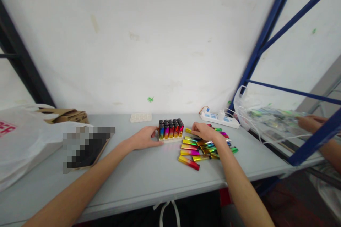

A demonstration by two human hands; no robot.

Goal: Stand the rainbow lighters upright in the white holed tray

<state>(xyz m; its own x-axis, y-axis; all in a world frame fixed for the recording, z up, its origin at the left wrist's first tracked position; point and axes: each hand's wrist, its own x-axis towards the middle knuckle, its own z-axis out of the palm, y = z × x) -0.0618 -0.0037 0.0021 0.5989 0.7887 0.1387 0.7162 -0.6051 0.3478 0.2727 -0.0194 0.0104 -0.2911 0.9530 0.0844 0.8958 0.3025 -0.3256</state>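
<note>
Lighters (171, 129) with black tops and shiny multicoloured bodies stand upright in rows in a white tray (172, 139). At the tray's left end is my left hand (145, 137), thumb in front and fingers behind, gripping it. To the right, my right hand (204, 131) is over a loose pile of lighters, its fingers curled down at the end of a yellow lighter (188, 131). Gold, red, pink and green lighters (189, 152) lie flat beneath and in front of that hand. Its fingertips are partly hidden.
Behind the rows lies an empty white tray (141, 117). A white power strip (220, 118) with plugs and cables sits at the back right. On the left are a phone (92, 149), cardboard (70, 116) and a white plastic bag (23, 142). Beyond the blue frame (255, 60), another person's hand (310, 124) shows.
</note>
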